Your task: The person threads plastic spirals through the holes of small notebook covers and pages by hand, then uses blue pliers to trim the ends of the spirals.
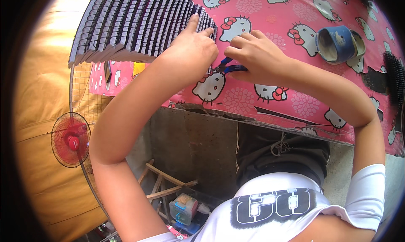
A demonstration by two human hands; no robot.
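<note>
A large stack of coil-bound pads point(126, 26) lies fanned out at the upper left, their dark bindings in parallel rows above pale page edges. My left hand point(194, 45) rests on its right end. The index finger is stretched along a binding and another finger points out beside it; the thumb is hidden. Just to the right, my right hand point(257, 54) is closed around blue-handled pliers point(230, 68). Their metal jaws point left, at the near right corner of the stack, below my left hand. Whether the jaws touch a binding, I cannot tell.
A pink patterned cover point(249, 100) with a torn front edge lies over the table. On the right are a blue round roll-like thing point(335, 43) and a black coiled bundle point(394, 79). A red fan point(72, 140) is at left; a plastic box point(183, 209) sits below.
</note>
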